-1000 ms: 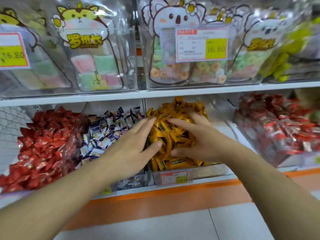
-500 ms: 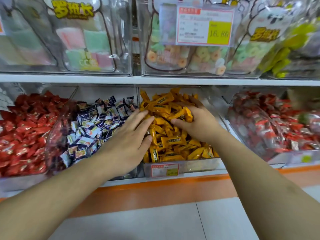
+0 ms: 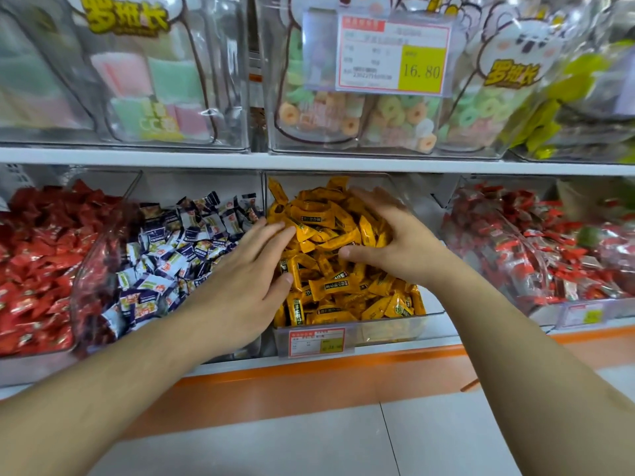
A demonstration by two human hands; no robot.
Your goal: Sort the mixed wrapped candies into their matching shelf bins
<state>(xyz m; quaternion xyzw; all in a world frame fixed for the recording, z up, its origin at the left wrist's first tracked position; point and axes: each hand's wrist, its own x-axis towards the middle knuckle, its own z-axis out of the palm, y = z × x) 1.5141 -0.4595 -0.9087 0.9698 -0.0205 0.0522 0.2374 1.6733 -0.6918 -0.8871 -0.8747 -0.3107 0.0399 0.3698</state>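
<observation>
Reaching into the middle bin (image 3: 385, 329) on the lower shelf (image 3: 378, 352), both of the person's hands are in the heap of yellow wrapped candies (image 3: 330, 269). The left hand (image 3: 247, 280) lies flat over the heap's left side, fingers straight and a little spread, its heel overlapping the wall shared with the neighbouring bin. The right hand (image 3: 395, 242) cups the heap's upper right, fingers curled round a cluster of yellow wrappers and thumb pressed in from below. The two hands are near each other but apart, with candy showing between them.

Just left of the yellow heap sits a bin of navy-and-white wrapped candies (image 3: 171, 255), then red wrapped candies (image 3: 37, 255) at the far left. To the right, past an open gap with a slanted clear divider, lies another pile of red-and-clear wrapped candies (image 3: 536, 249).

A small price tag (image 3: 316, 341), red-edged with a yellow patch, is clipped to the middle bin's front; its print is too blurred to read. On the upper shelf, a larger price tag (image 3: 393, 53) reads 16.80, hanging before bags of ring-shaped gummies (image 3: 347, 115). Bags of pastel marshmallow blocks (image 3: 147, 97) stand at the left, bearing yellow Chinese lettering.

Below the shelf edge runs an orange strip (image 3: 309, 383), then pale floor tiles (image 3: 275, 444).
</observation>
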